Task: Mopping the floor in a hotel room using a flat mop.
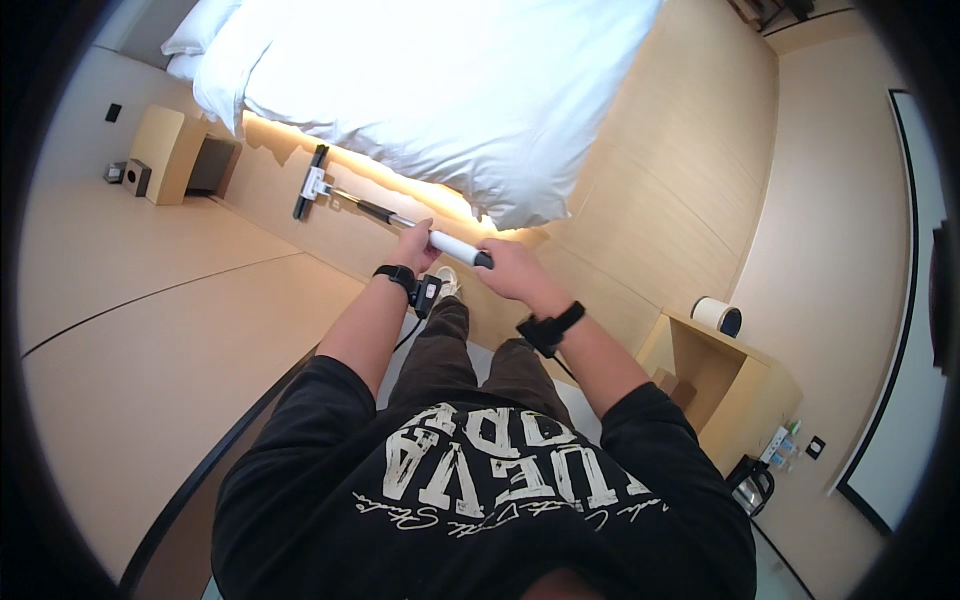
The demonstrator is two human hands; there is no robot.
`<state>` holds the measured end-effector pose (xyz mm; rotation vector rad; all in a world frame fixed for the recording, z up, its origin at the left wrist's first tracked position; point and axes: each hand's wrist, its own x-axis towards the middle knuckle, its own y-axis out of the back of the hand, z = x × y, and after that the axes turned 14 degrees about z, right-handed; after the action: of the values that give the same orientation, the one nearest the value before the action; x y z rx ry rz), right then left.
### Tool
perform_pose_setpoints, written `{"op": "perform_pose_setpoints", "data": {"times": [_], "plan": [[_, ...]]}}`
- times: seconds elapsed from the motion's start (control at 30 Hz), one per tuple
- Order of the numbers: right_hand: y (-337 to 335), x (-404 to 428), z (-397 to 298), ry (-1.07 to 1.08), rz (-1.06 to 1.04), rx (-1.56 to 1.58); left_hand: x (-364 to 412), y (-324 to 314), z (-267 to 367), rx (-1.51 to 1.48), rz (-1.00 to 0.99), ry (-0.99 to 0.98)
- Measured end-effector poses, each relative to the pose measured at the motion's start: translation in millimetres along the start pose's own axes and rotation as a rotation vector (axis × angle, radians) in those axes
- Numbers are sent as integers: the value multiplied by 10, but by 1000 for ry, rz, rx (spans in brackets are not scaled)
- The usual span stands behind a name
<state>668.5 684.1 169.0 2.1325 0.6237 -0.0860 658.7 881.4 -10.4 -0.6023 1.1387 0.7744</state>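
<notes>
My left hand (418, 245) grips the handle of a long-handled squeegee-type cleaning tool (455, 247), near where the white grip meets the metal pole. At the black end of that grip, my right hand (512, 268) is closed around it. The pole runs up and left to a wide head (312, 184) with a dark edge, at the wood-look floor or base beside the glowing bed edge; whether it touches is hard to tell. Both wrists wear black straps with small devices.
A bed with a white duvet (450, 97) fills the top. A wooden nightstand (166, 154) stands at the left. On the right are a wooden cabinet (757, 375), a white cylindrical container (707, 312) and an electric kettle (750, 485). A wall-mounted screen or mirror (892, 450) hangs far right.
</notes>
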Motion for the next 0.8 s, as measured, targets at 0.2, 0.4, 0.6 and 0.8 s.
{"op": "perform_pose_setpoints", "data": {"times": [0.2, 0.4, 0.6, 0.8], "plan": [[-766, 225, -422, 24, -46, 28, 173, 422, 428, 4, 104, -34], [-540, -80, -352, -56, -70, 100, -78, 393, 267, 133, 17, 26], [92, -721, 90, -152, -40, 113, -647, -68, -352, 212, -44, 77], [492, -1610, 800, -169, 8, 87, -1024, -439, -1363, 381, -53, 90]]}}
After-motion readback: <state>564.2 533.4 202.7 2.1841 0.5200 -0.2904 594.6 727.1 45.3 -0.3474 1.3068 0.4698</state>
